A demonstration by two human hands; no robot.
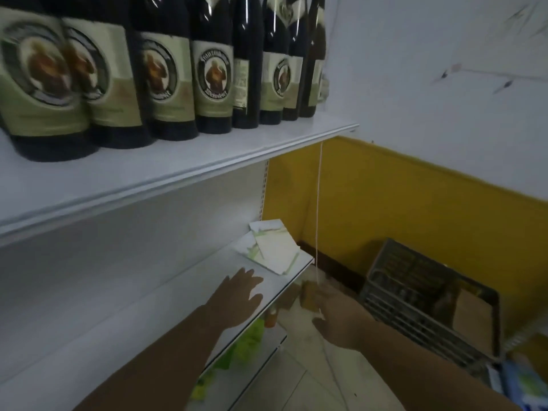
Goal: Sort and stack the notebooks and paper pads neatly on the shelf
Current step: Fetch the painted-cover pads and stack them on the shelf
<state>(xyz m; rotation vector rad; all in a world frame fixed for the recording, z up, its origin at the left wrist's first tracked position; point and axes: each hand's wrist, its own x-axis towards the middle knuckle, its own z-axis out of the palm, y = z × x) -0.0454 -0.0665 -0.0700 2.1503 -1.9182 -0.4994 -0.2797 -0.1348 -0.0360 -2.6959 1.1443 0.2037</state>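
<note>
A small untidy pile of white paper pads with green markings [274, 247] lies at the right end of the white middle shelf [166, 307]. My left hand [237, 295] reaches over that shelf with fingers spread and straight, a short way in front of the pads and not touching them. My right hand [335, 315] hangs off the shelf's right end over the floor; its fingers are blurred and seem loosely curled near a thin white string [318, 221].
Dark bottles with green and cream labels [166, 69] fill the upper shelf [207, 161]. A dark plastic crate [424, 298] leans against the yellow wall at the right. Green packets [249, 336] sit on a lower shelf. The floor is tiled.
</note>
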